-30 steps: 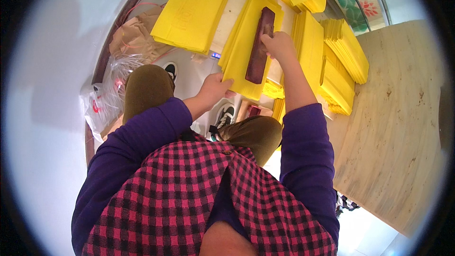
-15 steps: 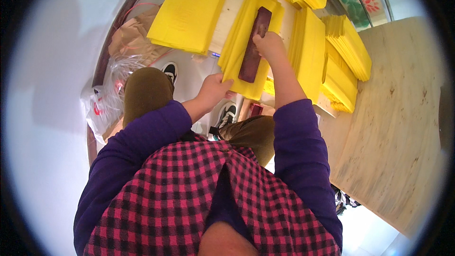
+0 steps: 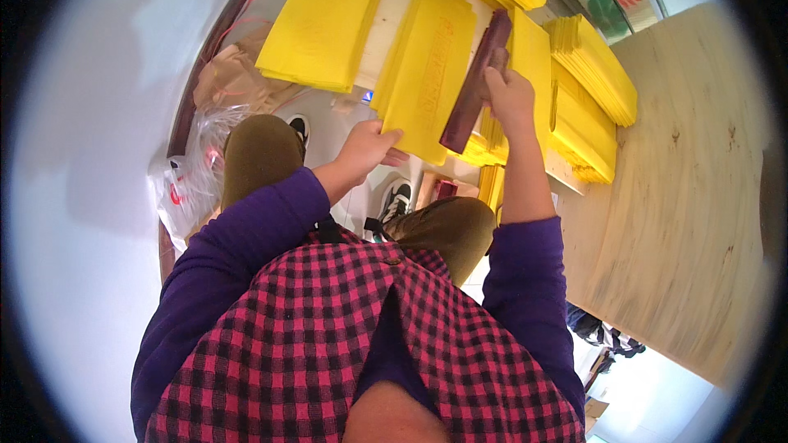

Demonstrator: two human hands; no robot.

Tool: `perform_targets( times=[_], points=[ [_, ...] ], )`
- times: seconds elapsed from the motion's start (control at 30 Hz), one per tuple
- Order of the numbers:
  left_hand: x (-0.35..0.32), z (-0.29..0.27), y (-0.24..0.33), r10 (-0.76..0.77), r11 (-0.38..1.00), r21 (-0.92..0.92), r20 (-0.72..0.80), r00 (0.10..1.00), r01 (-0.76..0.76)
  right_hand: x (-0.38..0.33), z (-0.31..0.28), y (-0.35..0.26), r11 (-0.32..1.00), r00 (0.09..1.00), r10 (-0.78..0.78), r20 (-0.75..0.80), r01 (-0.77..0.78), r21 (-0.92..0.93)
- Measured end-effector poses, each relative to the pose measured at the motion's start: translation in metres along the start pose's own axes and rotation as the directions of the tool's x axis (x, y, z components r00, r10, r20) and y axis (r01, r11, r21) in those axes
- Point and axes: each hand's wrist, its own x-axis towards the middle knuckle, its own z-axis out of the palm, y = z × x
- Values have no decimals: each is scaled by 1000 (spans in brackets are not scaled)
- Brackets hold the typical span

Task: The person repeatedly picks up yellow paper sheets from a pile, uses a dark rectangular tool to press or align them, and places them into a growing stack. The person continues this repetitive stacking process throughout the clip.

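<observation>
My right hand (image 3: 512, 103) is closed around a long, dark red stamp block (image 3: 466, 107), which is tilted on edge beside the right side of a stack of yellow paper sheets (image 3: 420, 57). Faint red printed marks run down the top sheet. At the near left corner of this stack, my left hand (image 3: 369, 150) pinches the paper between thumb and fingers. The block's printing face cannot be made out.
Another yellow stack (image 3: 324, 20) lies to the left, and folded yellow bundles (image 3: 593, 66) are at right. A wooden board (image 3: 673, 197) fills the right side. A clear plastic bag (image 3: 193, 184) and crumpled brown paper (image 3: 234, 78) sit at left. Below the stack is a small red object (image 3: 445, 189).
My right hand has lifted the stamp block off the top sheet, moved it right and tilted it, uncovering red marks. My left hand still pinches the stack's corner.
</observation>
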Motion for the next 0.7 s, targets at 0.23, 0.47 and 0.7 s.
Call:
perform_targets(
  times=[0.23, 0.47, 0.7],
  points=[
    [-12, 6, 15, 18, 1000, -12, -14, 1000, -18, -70, -46, 6, 977, 988, 111, -110, -88, 192],
    [0, 19, 28, 50, 999, 27, -103, 993, -47, -117, -59, 32, 932, 971, 165, -172, -97, 348],
    [58, 17, 69, -111, 971, 200, -99, 989, 129, -143, -70, 45, 905, 963, 191, -189, -98, 415]
  ],
)
